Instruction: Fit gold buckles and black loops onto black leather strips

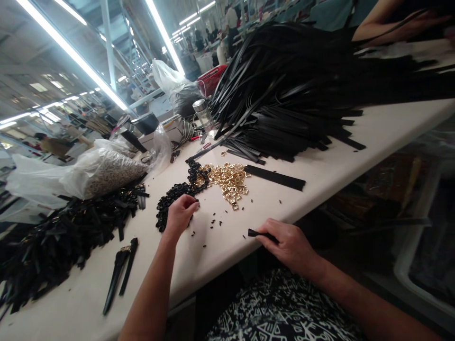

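Note:
My left hand is closed in a pinch at the right edge of a pile of small black loops; what sits between its fingertips is too small to make out. Beyond it lies a heap of gold-coloured square buckles. Near the table's front edge, my right hand grips a black strap, whose end sticks out to the left past the thumb and fingers. Tiny black bits are scattered on the table between both hands. A flat black strip touches the buckle heap's right side.
Long black straps cover the back right of the table. Finished-looking black strap pieces are heaped at left, beside plastic bags. A glass bottle stands behind. Another person's arm shows at top right.

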Demonstrator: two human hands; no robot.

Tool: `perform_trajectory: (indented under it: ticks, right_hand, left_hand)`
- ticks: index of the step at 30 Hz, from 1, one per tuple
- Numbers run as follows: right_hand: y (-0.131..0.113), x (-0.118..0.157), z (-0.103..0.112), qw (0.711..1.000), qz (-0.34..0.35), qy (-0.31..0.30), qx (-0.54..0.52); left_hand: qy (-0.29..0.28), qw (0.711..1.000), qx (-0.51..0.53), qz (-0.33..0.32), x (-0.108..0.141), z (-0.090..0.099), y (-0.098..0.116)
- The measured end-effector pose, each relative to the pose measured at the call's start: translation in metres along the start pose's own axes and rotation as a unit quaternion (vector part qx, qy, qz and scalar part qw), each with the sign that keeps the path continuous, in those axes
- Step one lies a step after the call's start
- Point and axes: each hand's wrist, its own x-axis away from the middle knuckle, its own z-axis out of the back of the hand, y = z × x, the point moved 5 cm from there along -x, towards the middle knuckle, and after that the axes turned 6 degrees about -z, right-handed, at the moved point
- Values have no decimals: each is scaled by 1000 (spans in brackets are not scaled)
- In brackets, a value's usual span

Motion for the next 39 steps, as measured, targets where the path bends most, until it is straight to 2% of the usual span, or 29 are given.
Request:
perform_trajectory:
  ticks: [2,3,4,6,8,11,15,19,23,28,35,39]
  right_hand:
    - [0,-3,0,1000,-5,0,-2]
    - [0,-6,0,1000,-6,-1,-3]
    - [0,-8,-1,1000,-6,0,-3]
    - [2,-16,-2,1000,-7,5,2]
    - [7,-23,-4,1000,-14,11,13]
    - [17,-29,-8,999,-30,15,30]
    - [24,-29,-14,998,-37,20,38]
    - [23,-27,-14,998,-29,21,50]
    - [23,-27,-14,998,-23,18,50]
    - [22,-27,-15,998,-20,20,64]
    - [20,-27,-14,998,-18,20,60]
    - [21,-27,-14,998,-26,17,62]
  left_hand:
    - [3,983,180,23,16,-16,6]
    - [1,972,232,32,22,-23,7]
    - [-1,970,240,34,26,-27,8]
    - [9,987,161,17,25,-26,8]
    - [27,999,25,-20,14,-17,8]
    - [25,986,-145,-74,-11,-5,10]
    - [-6,961,-246,-123,-43,-11,18]
    - [-42,953,-277,-118,-62,-25,20]
    - [-44,948,-298,-101,-67,-24,15]
    - [-61,947,-291,-121,-69,-25,15]
    - [-77,961,-228,-133,-80,-32,21]
    - [-73,979,-155,-107,-79,-31,22]
